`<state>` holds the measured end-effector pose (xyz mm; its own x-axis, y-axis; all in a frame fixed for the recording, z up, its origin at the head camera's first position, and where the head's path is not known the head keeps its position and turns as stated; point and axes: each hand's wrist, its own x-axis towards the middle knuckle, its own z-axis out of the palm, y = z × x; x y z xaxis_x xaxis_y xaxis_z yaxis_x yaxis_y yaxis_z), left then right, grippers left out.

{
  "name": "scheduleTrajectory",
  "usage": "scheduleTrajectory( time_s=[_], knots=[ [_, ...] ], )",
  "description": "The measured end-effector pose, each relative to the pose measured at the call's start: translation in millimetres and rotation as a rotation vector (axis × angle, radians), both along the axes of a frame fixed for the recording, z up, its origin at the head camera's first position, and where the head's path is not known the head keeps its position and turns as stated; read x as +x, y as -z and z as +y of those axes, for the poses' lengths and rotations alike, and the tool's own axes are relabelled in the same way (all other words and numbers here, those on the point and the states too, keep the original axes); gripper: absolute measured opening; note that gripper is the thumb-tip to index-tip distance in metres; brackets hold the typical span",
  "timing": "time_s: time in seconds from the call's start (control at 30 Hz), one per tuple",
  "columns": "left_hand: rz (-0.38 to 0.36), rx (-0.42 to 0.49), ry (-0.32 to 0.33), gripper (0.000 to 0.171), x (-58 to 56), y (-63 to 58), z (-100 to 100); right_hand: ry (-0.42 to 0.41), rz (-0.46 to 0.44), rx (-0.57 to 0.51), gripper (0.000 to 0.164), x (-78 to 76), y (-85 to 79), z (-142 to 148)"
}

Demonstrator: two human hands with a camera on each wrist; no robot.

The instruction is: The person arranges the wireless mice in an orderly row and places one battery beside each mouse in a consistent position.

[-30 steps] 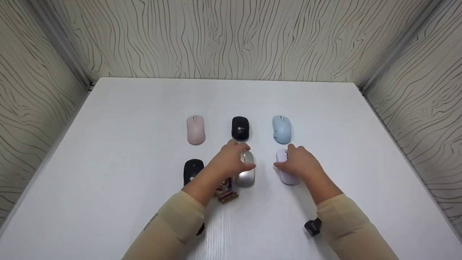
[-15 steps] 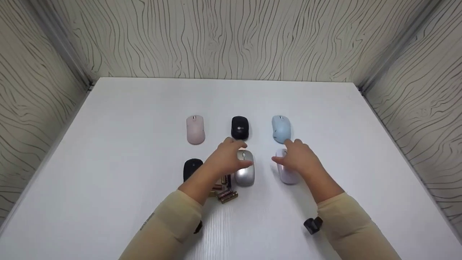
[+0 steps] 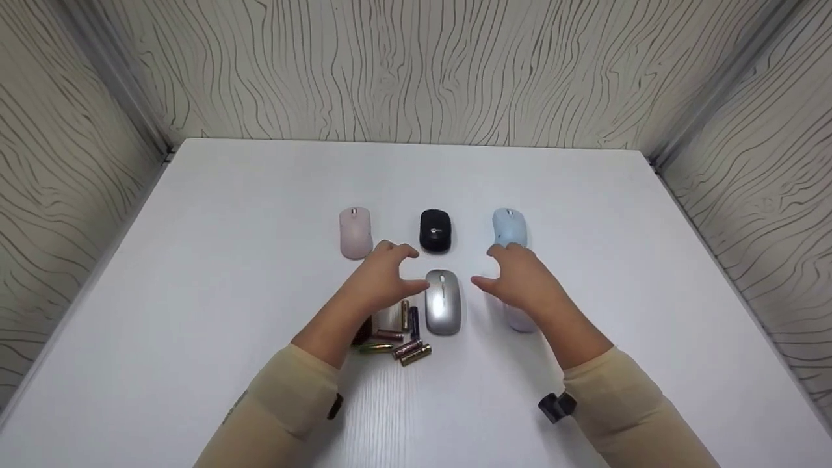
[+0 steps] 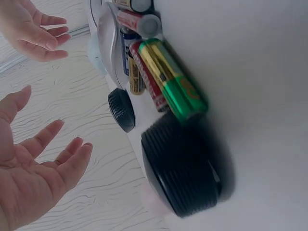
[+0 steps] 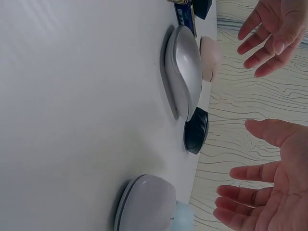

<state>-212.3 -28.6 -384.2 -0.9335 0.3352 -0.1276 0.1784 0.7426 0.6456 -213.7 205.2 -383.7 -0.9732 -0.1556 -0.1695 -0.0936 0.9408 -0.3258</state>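
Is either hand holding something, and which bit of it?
Nothing is held: the left hand and the right hand are both open, above the table.

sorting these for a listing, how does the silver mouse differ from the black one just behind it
Colour: the silver mouse is metallic grey, the black mouse dark all over.
Shape: the silver mouse looks longer and slimmer, the black mouse short and stubby.
Sides: the silver mouse's look smooth, the black mouse's ribbed.
Both lie on the white table, neither held.
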Motion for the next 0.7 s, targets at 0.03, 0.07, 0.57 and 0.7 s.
scheduleTrajectory(
  time_s=[0.03,0.07,0.57,0.7],
  knots=[
    [0.003,0.001,-0.005,0.054,0.3,0.1,-3,-0.009,0.007,-0.006,0.063,0.8,-0.4,-2],
    [0.007,0.005,-0.009,0.054,0.5,0.2,-5,-0.019,0.013,-0.012,0.063,1.6,-1.2,-5],
    [-0.059,0.024,-0.152,0.054,5.4,-0.1,-35,-0.129,0.046,-0.016,0.059,10.6,-10.7,-42],
    [-0.072,0.008,-0.169,0.055,6.9,3.9,-38,-0.135,0.034,0.003,0.058,9.4,-9.4,-50]
  ],
)
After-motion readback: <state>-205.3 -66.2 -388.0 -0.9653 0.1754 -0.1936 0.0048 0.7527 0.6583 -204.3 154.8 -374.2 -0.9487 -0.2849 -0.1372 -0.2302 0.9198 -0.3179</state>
